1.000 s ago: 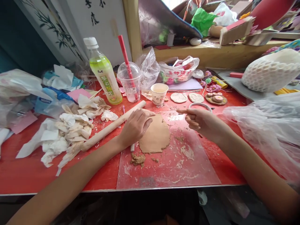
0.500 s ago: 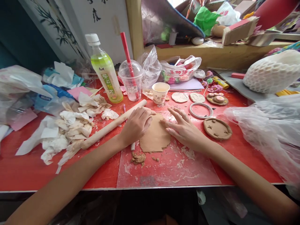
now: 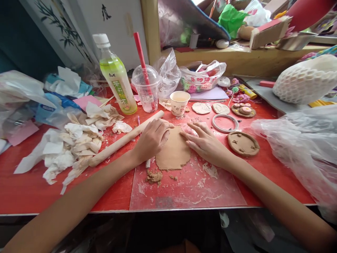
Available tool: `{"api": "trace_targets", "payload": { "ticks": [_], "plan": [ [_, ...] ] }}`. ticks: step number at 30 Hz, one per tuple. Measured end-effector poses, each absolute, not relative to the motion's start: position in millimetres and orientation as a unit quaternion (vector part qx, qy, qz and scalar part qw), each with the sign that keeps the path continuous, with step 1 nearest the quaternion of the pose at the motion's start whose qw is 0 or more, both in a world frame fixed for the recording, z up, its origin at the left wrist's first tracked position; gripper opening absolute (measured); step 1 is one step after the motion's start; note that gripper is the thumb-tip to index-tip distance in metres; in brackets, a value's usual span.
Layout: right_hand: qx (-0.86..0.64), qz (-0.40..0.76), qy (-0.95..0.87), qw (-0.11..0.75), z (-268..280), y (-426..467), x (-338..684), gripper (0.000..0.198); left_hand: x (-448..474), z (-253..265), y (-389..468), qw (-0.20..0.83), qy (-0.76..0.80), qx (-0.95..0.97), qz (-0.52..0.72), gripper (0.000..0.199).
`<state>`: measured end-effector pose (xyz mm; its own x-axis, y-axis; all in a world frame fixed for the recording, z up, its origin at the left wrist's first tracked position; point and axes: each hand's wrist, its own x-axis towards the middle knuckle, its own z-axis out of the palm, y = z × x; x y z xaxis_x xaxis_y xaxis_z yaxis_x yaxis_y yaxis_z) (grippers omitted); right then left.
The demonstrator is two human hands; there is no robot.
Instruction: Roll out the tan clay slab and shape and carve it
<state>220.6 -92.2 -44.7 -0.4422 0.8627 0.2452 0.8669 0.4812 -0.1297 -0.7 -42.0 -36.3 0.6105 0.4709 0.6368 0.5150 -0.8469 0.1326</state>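
Observation:
A flat, light-brown clay slab with a ragged lower edge lies on a clear plastic sheet. My left hand rests at the slab's upper left, its fingers bent but not gripping anything visible. The end of a pale stick shows under that hand; the rest is hidden. At the slab's right edge, my right hand lies with fingers spread, their tips at the clay. A wooden rolling pin lies slanting behind my left forearm. Clay crumbs sit below the slab.
Behind stand a paper cup, a plastic cup with a red straw and a green drink bottle. Rightward lie a ring, a decorated clay disc and plastic bags. Crumpled tissues are heaped left.
The right hand's fingertips have moved slightly left over the slab's upper right edge. The left hand keeps nearly the same place. The whole view has shifted a little.

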Motion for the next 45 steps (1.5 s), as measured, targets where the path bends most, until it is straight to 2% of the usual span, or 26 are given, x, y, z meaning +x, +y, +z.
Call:
{"api": "trace_targets", "payload": {
  "ticks": [7, 13, 19, 23, 28, 33, 39, 45],
  "plan": [
    [-0.53, 0.0, -0.832, 0.164, -42, -88, 229, 0.045, -1, -36, -42, 0.031, -0.269, -0.899, -0.344, 0.016],
    [-0.512, 0.004, -0.849, 0.132, -50, -86, 229, 0.047, -1, -35, -42, 0.03, -0.267, -0.902, -0.337, 0.014],
    [-0.524, 0.073, -0.832, 0.166, -40, -92, 227, 0.046, 0, -34, -43, 0.035, -0.266, -0.903, -0.336, 0.014],
    [-0.532, 0.042, -0.829, 0.166, -41, -93, 226, 0.048, 0, -35, -43, 0.035, -0.265, -0.903, -0.336, 0.015],
    [-0.469, 0.035, -0.872, 0.137, -45, -96, 222, 0.048, -1, -34, -43, 0.035, -0.266, -0.905, -0.331, 0.015],
    [-0.496, 0.024, -0.854, 0.156, -45, -96, 221, 0.05, 0, -34, -43, 0.036, -0.264, -0.904, -0.333, 0.015],
    [-0.444, 0.013, -0.889, 0.111, -46, -97, 218, 0.054, 0, -34, -43, 0.05, -0.266, -0.907, -0.323, 0.015],
    [-0.477, -0.012, -0.872, 0.113, -48, -98, 218, 0.053, -1, -33, -43, 0.051, -0.267, -0.907, -0.322, 0.014]
  ]
}}
